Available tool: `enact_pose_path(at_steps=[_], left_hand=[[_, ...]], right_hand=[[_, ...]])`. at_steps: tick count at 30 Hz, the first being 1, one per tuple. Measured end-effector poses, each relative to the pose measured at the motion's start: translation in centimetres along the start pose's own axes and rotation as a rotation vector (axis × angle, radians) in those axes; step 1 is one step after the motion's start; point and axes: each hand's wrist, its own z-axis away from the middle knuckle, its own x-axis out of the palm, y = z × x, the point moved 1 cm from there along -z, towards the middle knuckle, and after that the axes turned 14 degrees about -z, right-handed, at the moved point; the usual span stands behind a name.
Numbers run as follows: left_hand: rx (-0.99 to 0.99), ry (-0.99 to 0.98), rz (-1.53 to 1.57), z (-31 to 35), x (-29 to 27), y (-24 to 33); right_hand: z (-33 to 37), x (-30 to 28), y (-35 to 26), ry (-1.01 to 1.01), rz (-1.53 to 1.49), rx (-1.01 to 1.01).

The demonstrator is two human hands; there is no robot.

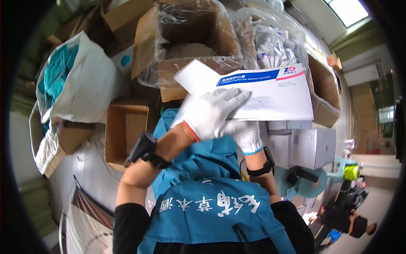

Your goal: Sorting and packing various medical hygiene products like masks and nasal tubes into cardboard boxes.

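A flattened white carton (pixel 275 99) with a blue and red stripe is tilted in front of me, above my lap. Its white end flap (pixel 196 78) sticks out to the left. My left hand (pixel 215 111), in a white glove with a red cuff, lies on the carton's left part with its fingers stretched flat across the surface. At the carton's near edge, my right hand (pixel 245 132), gloved in white with a blue cuff, holds it from below; its fingers are mostly hidden behind the carton and my left hand.
Stacked white cartons (pixel 313 148) stand at the right beside a blue-green stool (pixel 311 184). Plastic-lined cardboard boxes (pixel 148 46) are ahead, one holding small packets (pixel 275 46). A small brown box (pixel 116 135) and a white sack (pixel 91 80) sit left. Another person (pixel 359 224) is far right.
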Motion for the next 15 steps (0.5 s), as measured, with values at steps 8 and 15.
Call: enact_pose_path(at_steps=[8, 15], left_hand=[[0.066, -0.044, 0.040, 0.9, 2.5, 0.4], [-0.474, 0.119, 0.179, 0.2, -2.4, -3.4]], right_hand=[[3.5, -1.9, 0.3, 0.091, 0.620, -0.241], [3.1, -1.6, -3.0, 0.274, 0.372, -0.215]])
